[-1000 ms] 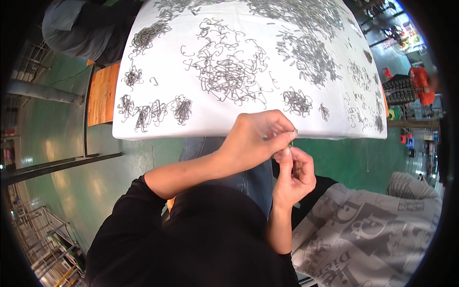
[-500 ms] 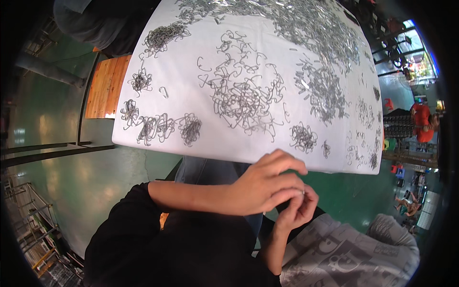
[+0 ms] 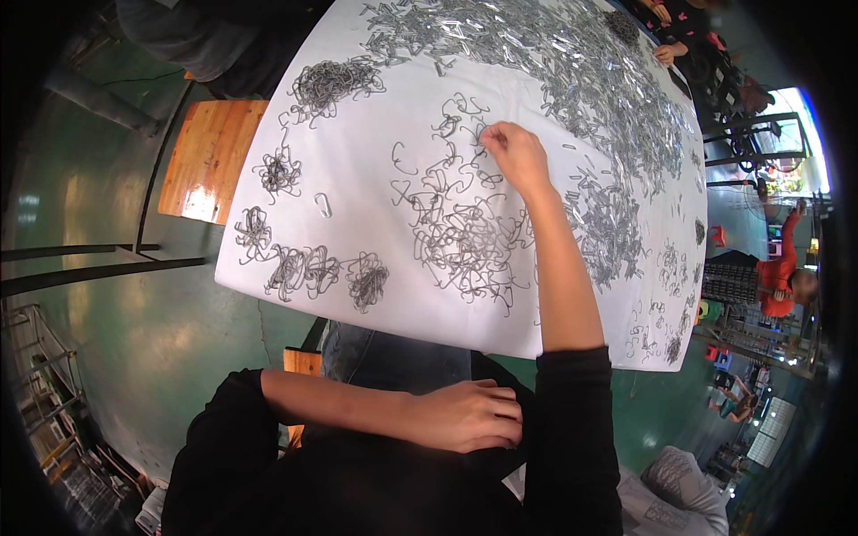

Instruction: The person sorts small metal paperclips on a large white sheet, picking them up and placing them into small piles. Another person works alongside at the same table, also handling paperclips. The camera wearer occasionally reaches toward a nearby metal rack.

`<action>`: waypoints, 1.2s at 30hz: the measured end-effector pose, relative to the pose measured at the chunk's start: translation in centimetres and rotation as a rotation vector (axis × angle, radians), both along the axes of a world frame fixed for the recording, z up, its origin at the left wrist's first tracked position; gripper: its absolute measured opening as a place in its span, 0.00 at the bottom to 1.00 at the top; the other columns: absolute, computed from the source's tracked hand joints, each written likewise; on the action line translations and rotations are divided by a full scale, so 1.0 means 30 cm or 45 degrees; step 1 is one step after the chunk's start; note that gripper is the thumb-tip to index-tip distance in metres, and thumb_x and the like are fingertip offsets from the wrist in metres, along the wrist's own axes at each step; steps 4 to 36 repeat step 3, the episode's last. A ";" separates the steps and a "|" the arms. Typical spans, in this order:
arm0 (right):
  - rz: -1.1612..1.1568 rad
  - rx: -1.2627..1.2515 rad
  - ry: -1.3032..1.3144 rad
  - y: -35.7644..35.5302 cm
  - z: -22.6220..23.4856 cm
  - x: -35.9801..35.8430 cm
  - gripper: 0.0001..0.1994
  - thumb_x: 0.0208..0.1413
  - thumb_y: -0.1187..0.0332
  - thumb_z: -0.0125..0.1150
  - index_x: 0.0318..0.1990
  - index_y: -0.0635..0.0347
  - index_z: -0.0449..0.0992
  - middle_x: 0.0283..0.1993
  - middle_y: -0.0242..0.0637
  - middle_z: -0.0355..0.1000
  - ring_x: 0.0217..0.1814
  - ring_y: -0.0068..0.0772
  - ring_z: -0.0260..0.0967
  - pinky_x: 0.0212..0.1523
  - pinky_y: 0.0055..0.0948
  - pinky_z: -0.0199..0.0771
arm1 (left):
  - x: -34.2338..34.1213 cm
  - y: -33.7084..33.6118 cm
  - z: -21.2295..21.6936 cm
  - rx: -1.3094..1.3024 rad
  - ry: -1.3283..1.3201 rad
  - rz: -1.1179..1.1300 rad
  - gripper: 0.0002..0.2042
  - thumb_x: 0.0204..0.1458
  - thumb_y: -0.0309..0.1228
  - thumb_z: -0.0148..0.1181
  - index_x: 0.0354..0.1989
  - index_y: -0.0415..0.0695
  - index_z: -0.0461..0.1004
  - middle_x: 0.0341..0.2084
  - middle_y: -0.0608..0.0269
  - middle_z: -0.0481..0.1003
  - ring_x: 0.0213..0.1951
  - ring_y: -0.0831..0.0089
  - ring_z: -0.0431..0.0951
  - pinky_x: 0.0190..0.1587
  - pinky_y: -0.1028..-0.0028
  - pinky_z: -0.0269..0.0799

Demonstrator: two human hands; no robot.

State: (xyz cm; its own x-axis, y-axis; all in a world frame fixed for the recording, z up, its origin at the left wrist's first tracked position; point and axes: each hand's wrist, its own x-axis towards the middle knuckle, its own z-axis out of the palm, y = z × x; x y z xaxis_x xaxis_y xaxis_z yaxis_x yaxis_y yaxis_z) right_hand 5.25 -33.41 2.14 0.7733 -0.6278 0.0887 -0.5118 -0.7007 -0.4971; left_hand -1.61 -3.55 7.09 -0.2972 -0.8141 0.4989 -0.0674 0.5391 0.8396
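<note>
My right hand (image 3: 518, 159) reaches over the white-covered table (image 3: 357, 170), its fingertips pinched at a bent wire hook on the upper part of the loose middle pile. That pile of S-shaped wire hooks (image 3: 469, 241) spreads below and left of the hand. By my lap, below the table's near edge, my left hand (image 3: 474, 417) is held with its fingers curled; its palm is hidden, so whatever is in it cannot be made out. Small bunches of hooks (image 3: 367, 281) lie along the near left edge, with a larger heap (image 3: 331, 87) farther back.
A broad mass of shiny elongated metal loops (image 3: 590, 80) covers the far and right table. Another person's hand (image 3: 668, 54) rests at the far right edge. A wooden bench (image 3: 210, 161) stands left. Someone in grey printed clothing (image 3: 684, 487) sits at my lower right.
My right hand has left my left hand and reached forward over the hooks. My left hand has lowered toward my lap and curled. The view has shifted, so the table sits lower.
</note>
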 end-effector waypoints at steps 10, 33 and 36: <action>-0.059 0.005 0.363 -0.046 -0.027 0.131 0.11 0.50 0.61 0.66 0.38 0.55 0.81 0.39 0.37 0.79 0.42 0.34 0.76 0.46 0.35 0.73 | 0.013 0.004 -0.003 0.026 -0.094 -0.013 0.05 0.54 0.32 0.58 0.35 0.46 0.73 0.34 0.66 0.71 0.42 0.68 0.70 0.44 0.66 0.69; -0.059 0.005 0.363 -0.046 -0.027 0.131 0.11 0.50 0.61 0.66 0.38 0.55 0.81 0.39 0.37 0.79 0.42 0.34 0.76 0.46 0.35 0.73 | 0.013 0.004 -0.003 0.026 -0.094 -0.013 0.05 0.54 0.32 0.58 0.35 0.46 0.73 0.34 0.66 0.71 0.42 0.68 0.70 0.44 0.66 0.69; -0.059 0.005 0.363 -0.046 -0.027 0.131 0.11 0.50 0.61 0.66 0.38 0.55 0.81 0.39 0.37 0.79 0.42 0.34 0.76 0.46 0.35 0.73 | 0.013 0.004 -0.003 0.026 -0.094 -0.013 0.05 0.54 0.32 0.58 0.35 0.46 0.73 0.34 0.66 0.71 0.42 0.68 0.70 0.44 0.66 0.69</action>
